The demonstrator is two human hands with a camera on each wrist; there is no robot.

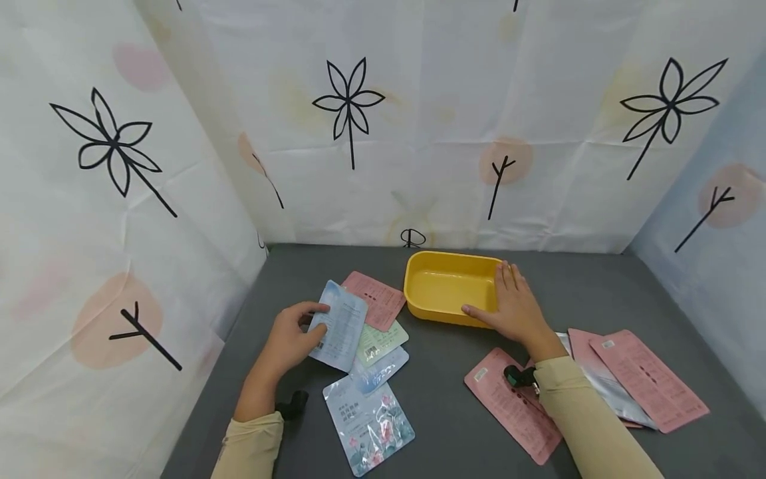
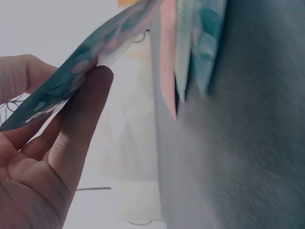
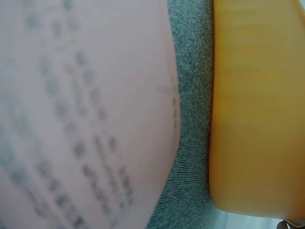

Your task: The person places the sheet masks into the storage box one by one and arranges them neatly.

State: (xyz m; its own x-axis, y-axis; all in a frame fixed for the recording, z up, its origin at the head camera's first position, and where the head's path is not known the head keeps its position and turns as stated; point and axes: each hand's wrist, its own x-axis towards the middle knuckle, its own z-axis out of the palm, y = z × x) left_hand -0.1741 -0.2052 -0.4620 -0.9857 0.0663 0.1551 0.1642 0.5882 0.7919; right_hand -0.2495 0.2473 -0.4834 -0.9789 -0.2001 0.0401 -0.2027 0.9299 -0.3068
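Observation:
My left hand pinches a light-blue face mask packet by its left edge, thumb on its printed side. In the left wrist view this packet is tilted and lifted, its flowered side showing. Beneath and beside it lie a pink packet, a green one, a pale-blue one and a shiny flowered one. My right hand rests on the right end of a yellow plastic box, fingers straight along its rim and thumb over the front edge. Nothing lies inside the box.
Under my right forearm lies a pink packet. Farther right, more pink packets overlap with a silver one. White cloth walls with flower drawings enclose the grey table at the back and both sides.

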